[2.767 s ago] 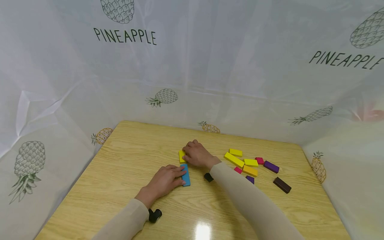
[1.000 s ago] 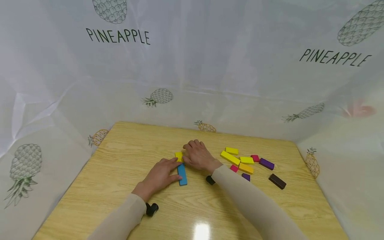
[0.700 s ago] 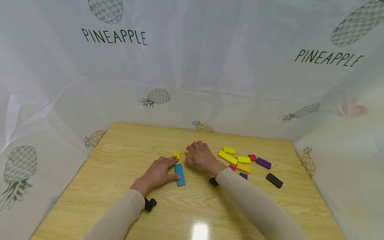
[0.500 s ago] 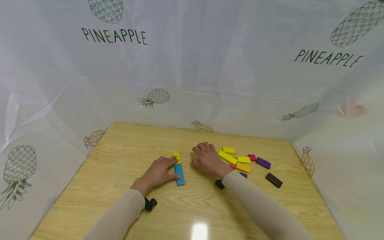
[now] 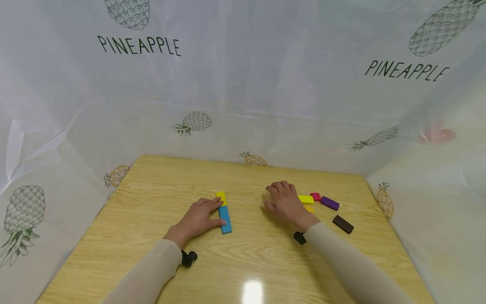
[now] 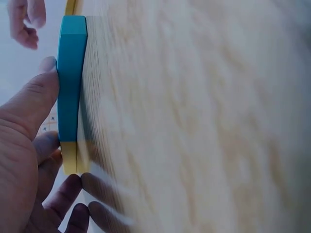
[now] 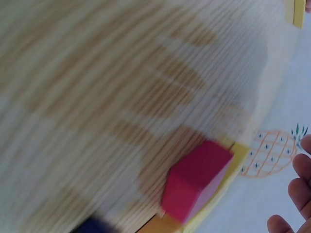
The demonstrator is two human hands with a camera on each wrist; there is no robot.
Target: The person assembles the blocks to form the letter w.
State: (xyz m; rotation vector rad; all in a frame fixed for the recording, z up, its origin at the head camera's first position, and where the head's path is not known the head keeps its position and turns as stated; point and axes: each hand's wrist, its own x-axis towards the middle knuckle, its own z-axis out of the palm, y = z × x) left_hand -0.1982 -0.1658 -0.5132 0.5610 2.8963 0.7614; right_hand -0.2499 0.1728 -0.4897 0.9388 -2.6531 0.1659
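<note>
- left hand (image 5: 196, 219) is spanning two blocks, relaxed fingers touching, not grasping, the blue block (image 5: 225, 220) and the yellow block (image 5: 220, 196) abutting its far end.
- right hand (image 5: 287, 203) is hovering, fingers released, between the blue block and a purple block (image 5: 329, 203).
- light, even pressure is likely serving the blue block's seam best.

- Blue blk. (image 5: 225, 220): solid; reads teal in L wrist view.
- Yel. blk. (image 5: 221, 195), abutting blue: solid.
- R group, all solid: brt.-yel. blk. (image 5: 306, 199); orange blk. (image 5: 310, 209); crimson blk. (image 5: 315, 196); purple blk. (image 5: 329, 203); dk.-brn. blk. (image 5: 343, 224).
- Tabletop (image 5: 182, 177): lt. yel.-brn., w/ wood grain.
- Curtain (image 5: 243, 76): whitish; lg. pineapple prints (image 5: 130, 13) in dk. outline, sm. pineapple prints (image 5: 119, 175) orange w/ dk. crowns; lettering (image 5: 139, 45) dk. green.
- Sleeves (image 5: 146, 272): plain beige.
- Wrist fittings (image 5: 188, 258): black.
</note>
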